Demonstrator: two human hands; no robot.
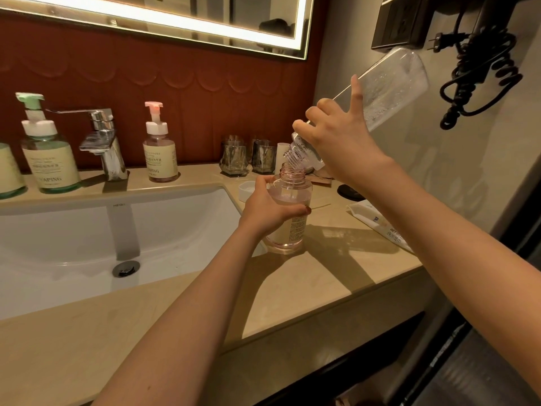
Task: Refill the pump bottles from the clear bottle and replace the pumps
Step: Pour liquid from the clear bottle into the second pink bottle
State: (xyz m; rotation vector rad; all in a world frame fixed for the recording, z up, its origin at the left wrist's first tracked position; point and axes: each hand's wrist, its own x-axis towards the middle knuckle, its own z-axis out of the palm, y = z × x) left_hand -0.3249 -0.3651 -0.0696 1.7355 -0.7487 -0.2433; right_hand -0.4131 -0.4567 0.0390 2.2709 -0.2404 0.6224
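My left hand (pixel 270 208) grips a pink-tinted pump bottle (pixel 288 230) with its pump off, standing on the counter right of the sink. My right hand (pixel 333 139) holds the clear bottle (pixel 389 86) tilted steeply, base up to the right, its threaded neck just above the pink bottle's open mouth (pixel 289 172). The index finger sticks out along the clear bottle. A second pink bottle (pixel 160 158) with its pump on stands at the back of the counter. A green pump bottle (pixel 49 159) stands left of the tap.
The white sink (pixel 87 235) and chrome tap (pixel 102 142) lie to the left. Two glass tumblers (pixel 248 156) stand behind the bottle, with a white cap (pixel 247 190) beside them. A packet (pixel 380 224) lies at the right. A black coiled cord (pixel 480 71) hangs on the wall.
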